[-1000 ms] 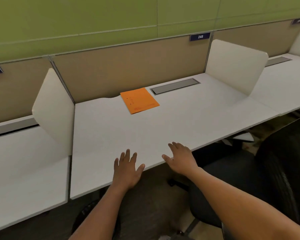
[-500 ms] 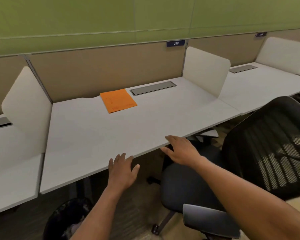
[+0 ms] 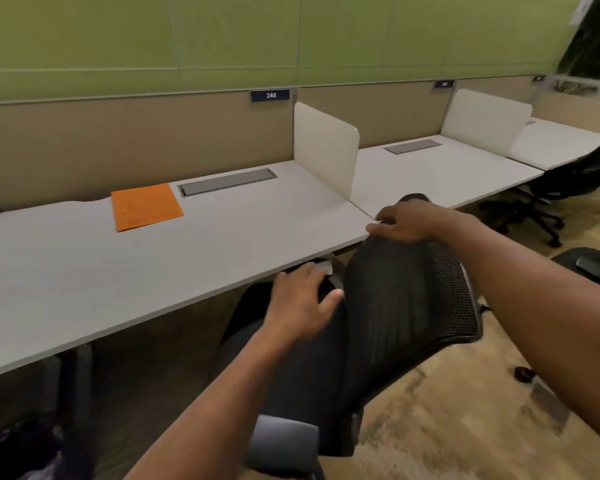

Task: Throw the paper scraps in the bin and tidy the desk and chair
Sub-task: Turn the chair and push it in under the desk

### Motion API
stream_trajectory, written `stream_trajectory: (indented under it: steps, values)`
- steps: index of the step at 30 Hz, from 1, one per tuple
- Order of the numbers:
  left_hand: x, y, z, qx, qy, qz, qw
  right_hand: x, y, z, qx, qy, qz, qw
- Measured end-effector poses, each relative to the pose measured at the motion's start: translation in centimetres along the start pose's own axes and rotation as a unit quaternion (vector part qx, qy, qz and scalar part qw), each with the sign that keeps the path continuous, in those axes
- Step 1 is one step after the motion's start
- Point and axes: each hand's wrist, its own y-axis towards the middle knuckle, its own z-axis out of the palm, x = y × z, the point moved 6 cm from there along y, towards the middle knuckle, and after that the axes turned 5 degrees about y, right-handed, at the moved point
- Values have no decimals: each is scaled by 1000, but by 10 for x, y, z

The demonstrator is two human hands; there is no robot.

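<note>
- Two bare arms reach in from the bottom edge toward a black mesh chair that stands at the desk front, its back turned to the camera.
- Nearest is the chair's grey armrest, low in the view, with the carpet to its right.
- Left hand hovers at the left side of the chair back, fingers loosely spread and holding nothing; whether it touches the mesh cannot be told.
- Right hand lies over the top edge of the chair back with fingers curled on it, just by the desk's front corner.
- Under the desk at bottom left sits a dark bin, blurred.
- Farther back on the white desk top, an orange folder lies flat near the rear panel, just left of a grey cable tray.
- White divider stands upright at the desk's right end.
- Blue plate reading 248 is on the tan rear panel above.
- Second black chair stands at the next desk, far right.
</note>
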Motion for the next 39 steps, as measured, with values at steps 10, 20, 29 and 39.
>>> stream_trajectory:
  steps: [10,20,29,39]
  values:
    - [-161,9,76,215,-162,-78,960,-124,0,51,2,68,39,997]
    - [-191,7,76,141,-46,-127,981,-112,-42,51,15,78,30,996]
    - [-126,-82,38,196,68,-90,974,-68,-130,78,-43,97,27,994]
    - [-4,-184,-14,110,115,-175,972,-14,-181,125,-69,96,-24,993]
